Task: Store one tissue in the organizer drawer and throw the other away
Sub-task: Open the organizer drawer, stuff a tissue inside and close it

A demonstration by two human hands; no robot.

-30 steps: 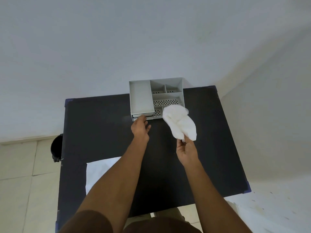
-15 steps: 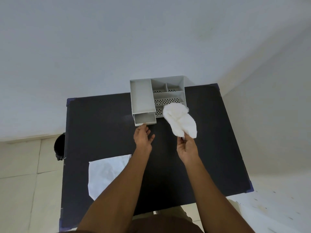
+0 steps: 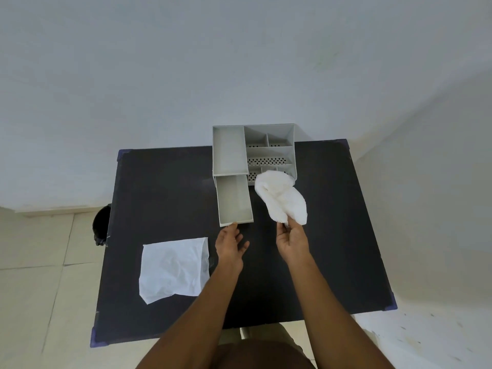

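Note:
A grey organizer [image 3: 269, 151] stands at the far edge of the black table [image 3: 165, 198]. Its drawer [image 3: 234, 201] is pulled far out toward me and looks empty. My left hand [image 3: 230, 246] is just in front of the drawer, fingertips touching its front edge, fingers apart. My right hand [image 3: 291, 239] pinches a bunched white tissue [image 3: 282, 199], held up just right of the drawer and in front of the organizer. A second white tissue [image 3: 173, 269] lies flat on the table's near left.
A black bin [image 3: 100, 225] stands on the tiled floor, partly hidden by the table's left edge. A white wall runs behind the organizer and along the right side. The table's corners carry blue tape.
My left hand pulled the drawer from nearly shut to far out toward me. The right hand kept hold of the bunched tissue, staying near the organizer's front right.

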